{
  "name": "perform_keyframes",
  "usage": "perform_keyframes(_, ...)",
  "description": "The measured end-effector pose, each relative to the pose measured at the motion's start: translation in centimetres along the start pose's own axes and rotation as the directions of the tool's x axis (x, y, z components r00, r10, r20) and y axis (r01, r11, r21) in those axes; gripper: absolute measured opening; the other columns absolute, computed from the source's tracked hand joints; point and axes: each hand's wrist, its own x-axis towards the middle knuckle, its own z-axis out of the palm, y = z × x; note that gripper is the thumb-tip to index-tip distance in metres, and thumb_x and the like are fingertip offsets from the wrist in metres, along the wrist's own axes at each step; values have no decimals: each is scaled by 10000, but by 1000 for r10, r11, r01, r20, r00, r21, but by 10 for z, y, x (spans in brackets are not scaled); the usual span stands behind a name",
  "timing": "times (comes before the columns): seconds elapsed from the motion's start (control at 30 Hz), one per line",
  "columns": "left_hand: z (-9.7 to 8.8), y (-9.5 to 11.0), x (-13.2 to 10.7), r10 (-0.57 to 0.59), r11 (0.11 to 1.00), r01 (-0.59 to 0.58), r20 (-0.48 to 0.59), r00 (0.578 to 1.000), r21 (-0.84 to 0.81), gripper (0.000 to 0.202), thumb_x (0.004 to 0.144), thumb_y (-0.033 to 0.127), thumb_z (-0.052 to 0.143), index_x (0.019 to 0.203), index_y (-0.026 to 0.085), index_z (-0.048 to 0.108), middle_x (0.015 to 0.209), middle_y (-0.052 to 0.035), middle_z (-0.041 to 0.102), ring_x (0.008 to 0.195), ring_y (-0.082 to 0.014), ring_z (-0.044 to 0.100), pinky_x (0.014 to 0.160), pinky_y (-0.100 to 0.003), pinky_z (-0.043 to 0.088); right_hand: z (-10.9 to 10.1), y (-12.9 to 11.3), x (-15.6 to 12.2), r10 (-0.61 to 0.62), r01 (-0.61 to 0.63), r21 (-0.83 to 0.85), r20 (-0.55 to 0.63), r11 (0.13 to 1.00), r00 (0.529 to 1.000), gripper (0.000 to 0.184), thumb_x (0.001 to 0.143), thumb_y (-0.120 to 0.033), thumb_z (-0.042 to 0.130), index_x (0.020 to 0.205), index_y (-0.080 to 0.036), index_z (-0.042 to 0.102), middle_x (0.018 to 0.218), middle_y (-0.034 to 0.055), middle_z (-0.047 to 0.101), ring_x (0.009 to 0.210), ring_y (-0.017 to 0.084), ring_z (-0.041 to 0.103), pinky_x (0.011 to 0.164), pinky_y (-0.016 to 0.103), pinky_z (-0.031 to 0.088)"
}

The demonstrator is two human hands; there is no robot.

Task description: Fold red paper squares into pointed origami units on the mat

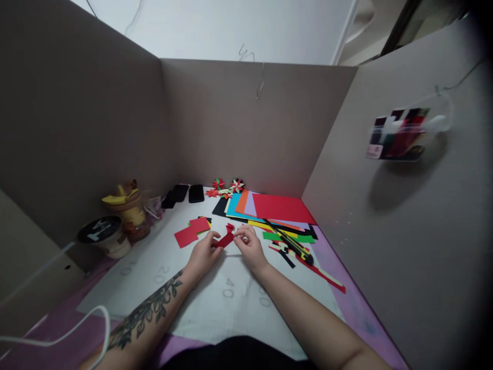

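Between my two hands is a folded piece of red paper (225,240), held just above the white work surface (204,308). My left hand (206,252) pinches its left end. The fingers of my right hand (249,246) close on its right end, near a small folded red bit that sticks up. Red paper squares (186,236) lie beyond my left hand, with green and yellow edges showing beneath. Right of my right hand lie a black and yellow utility knife (295,244), green paper strips (308,238) and several narrow paper scraps.
Stacked coloured sheets (279,206) and folded paper stars (236,185) lie at the back. Black phone-like items (196,193) are beside them. A lidded tub (106,236) and a yellow-brown pot (131,216) stand left. A white cable (106,329) loops at lower left. Grey panels enclose the table.
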Motion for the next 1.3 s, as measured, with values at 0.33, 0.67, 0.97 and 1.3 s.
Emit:
perform_keyframes(0.33, -1, 0, -1, 88, 990, -85, -21, 996, 114, 209, 760, 211, 525, 968, 204, 528, 850, -29, 649, 773, -176, 608, 663, -266, 445, -3, -1, 1, 48, -44, -38, 110, 998, 993, 111, 763, -292, 564, 801, -195, 601, 886, 32, 559, 767, 146, 530, 620, 236, 428)
perform_keyframes(0.67, -8, 7, -2, 153, 988, -153, -69, 986, 14, 233, 777, 294, 540, 987, 194, 537, 961, -46, 618, 862, -178, 576, 730, -284, 459, -2, 15, 1, 313, -323, 46, 150, 945, 938, 275, 750, -378, 549, 671, -141, 664, 619, 31, 636, 580, 143, 559, 572, 248, 431)
perform_keyframes(0.97, -1, 4, 4, 100, 987, -91, 63, 993, -130, 165, 739, 172, 505, 796, 172, 660, 832, -38, 679, 764, -157, 606, 719, -273, 475, -9, 21, 6, 30, 16, -197, 228, 980, 973, 450, 599, -14, 409, 918, -191, 671, 1068, 60, 620, 1019, 207, 549, 924, 382, 409)
perform_keyframes(1.3, -3, -1, 8, -60, 994, 59, -4, 998, -93, 225, 724, 241, 547, 868, 173, 706, 898, -51, 704, 821, -196, 632, 742, -297, 491, -11, 12, 2, -209, 425, -433, 462, 795, 862, 172, 766, -150, 577, 859, -246, 686, 998, 75, 604, 952, 228, 489, 857, 396, 396)
